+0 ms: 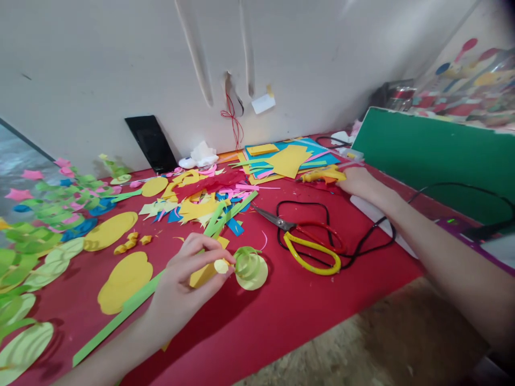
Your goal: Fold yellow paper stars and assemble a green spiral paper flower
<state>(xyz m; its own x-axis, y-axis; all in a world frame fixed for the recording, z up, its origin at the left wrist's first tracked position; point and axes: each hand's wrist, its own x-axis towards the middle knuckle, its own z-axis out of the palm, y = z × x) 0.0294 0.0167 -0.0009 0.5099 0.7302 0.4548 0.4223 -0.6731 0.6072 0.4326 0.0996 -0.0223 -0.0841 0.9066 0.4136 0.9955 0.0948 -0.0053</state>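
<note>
My left hand [193, 273] is closed in a pinch on a small pale yellow paper piece [221, 266]. Just past its fingertips, a green paper spiral [247, 261] stands on a pale yellow paper disc [257, 276]. My right hand [354, 179] reaches to the far right of the red table, its fingers round a yellow glue gun [322, 174] and partly hidden. Between the hands lie scissors [311, 260] with one yellow and one red handle, blades slightly apart. A long green paper strip [116, 324] runs beneath my left forearm.
Paper scraps [197, 206] are heaped at the back, beside stacked coloured sheets [289, 161]. Finished-looking spiral decorations [68, 198] with stars crowd the left. A black cord [362, 249] loops near the scissors. A phone [151, 142] leans on the wall; a green board [434, 155] stands right.
</note>
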